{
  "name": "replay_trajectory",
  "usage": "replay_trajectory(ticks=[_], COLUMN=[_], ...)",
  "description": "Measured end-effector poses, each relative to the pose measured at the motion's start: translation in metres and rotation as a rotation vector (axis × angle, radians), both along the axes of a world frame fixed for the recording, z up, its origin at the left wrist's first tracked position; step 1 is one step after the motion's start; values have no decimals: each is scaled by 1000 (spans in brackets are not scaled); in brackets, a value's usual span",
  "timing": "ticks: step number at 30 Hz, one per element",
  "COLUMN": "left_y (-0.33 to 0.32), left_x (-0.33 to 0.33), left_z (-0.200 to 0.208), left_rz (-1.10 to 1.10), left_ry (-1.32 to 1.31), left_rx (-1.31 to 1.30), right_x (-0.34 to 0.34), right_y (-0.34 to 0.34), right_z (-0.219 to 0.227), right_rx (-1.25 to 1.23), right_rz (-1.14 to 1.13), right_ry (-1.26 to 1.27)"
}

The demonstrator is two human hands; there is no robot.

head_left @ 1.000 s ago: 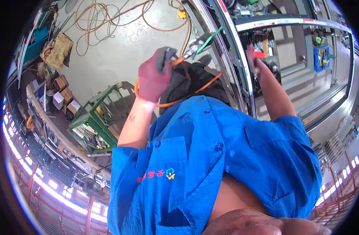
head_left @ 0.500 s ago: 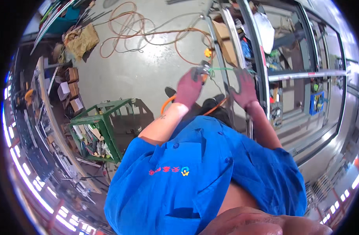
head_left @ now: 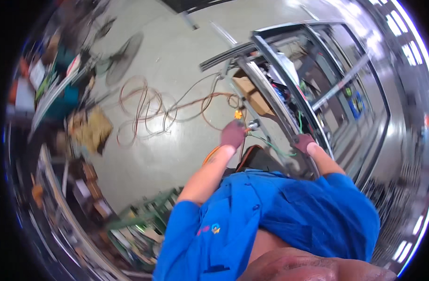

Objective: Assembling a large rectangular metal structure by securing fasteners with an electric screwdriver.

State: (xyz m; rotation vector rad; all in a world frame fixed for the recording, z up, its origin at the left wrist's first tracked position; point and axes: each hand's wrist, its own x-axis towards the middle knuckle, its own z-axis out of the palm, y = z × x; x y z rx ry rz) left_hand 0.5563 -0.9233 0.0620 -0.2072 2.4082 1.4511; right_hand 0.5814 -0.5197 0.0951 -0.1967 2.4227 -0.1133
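My left hand [head_left: 232, 136], in a dark red glove, is wrapped round a hand tool [head_left: 254, 125] with a silver head. Its grip is hidden in my palm, and an orange hose [head_left: 210, 153] runs by my wrist. My right hand [head_left: 304, 143], gloved alike, is closed in a fist over the near rail of the metal frame [head_left: 289, 83]. A thin green cord [head_left: 276, 146] sags between the tool and this hand, and more of it shows just above the fist.
Orange and grey hoses [head_left: 170, 110] lie tangled on the floor, with a yellow fitting [head_left: 238, 114] near the tool. Cardboard [head_left: 257, 99] lies inside the frame. At lower left stands a green metal stand [head_left: 146, 213]; farther left are a brown sack [head_left: 90, 129] and a fan [head_left: 124, 58].
The view has swung, bringing the fan and the frame's far end in. My right hand has gone from spread fingers to a fist, and the green cord now hangs slack. My left hand keeps the tool.
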Motion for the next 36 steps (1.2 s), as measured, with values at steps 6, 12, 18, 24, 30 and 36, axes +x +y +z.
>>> replay_trajectory(ticks=[6,12,18,24,30,36], left_y=[-101,-178,-261,-338,-381,-404], left_x=[-5,-23,-71,-191,-346,-460], left_z=[66,125,103,115,164,195], left_rz=[-30,-136,-84,-51,-64,-79], left_ry=[240,465,404,341,350,325], left_rx=[-187,-547,-692,-718,-647,-505], right_x=[32,-45,-147,-289,-413,-582], right_y=[-53,-269,-420,-550,-596,-644], right_z=[-121,-129,-141,-171,-153,-83], right_rx=[-445,-874,-1097,-874,-1147,-1564], right_rz=[-416,-544,-167,-441,-103,-1241], right_ry=[152,-214,-675,-955,-633,-1398])
